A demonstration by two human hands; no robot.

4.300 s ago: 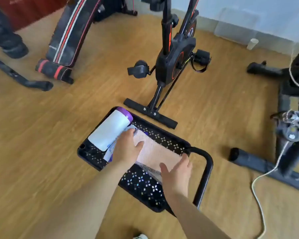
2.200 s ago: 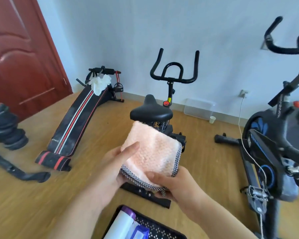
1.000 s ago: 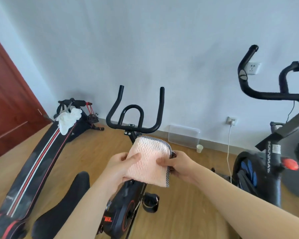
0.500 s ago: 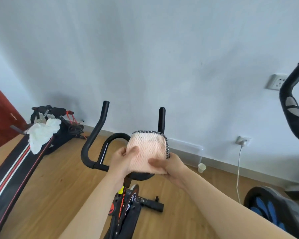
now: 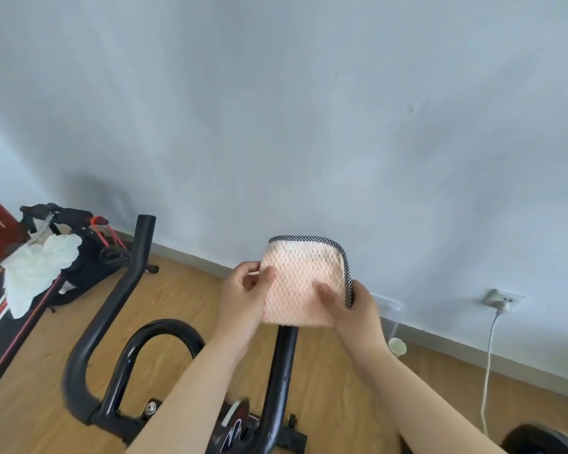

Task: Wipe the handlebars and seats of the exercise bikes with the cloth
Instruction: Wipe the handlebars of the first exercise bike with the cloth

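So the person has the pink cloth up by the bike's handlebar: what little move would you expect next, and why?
Probably lowering the cloth onto the right handlebar prong and closing it around the tube. Both the left hand and the right hand hold the folded cloth right above that prong's top, which it hides, and whether it touches yet can't be told. The left prong stands bare.
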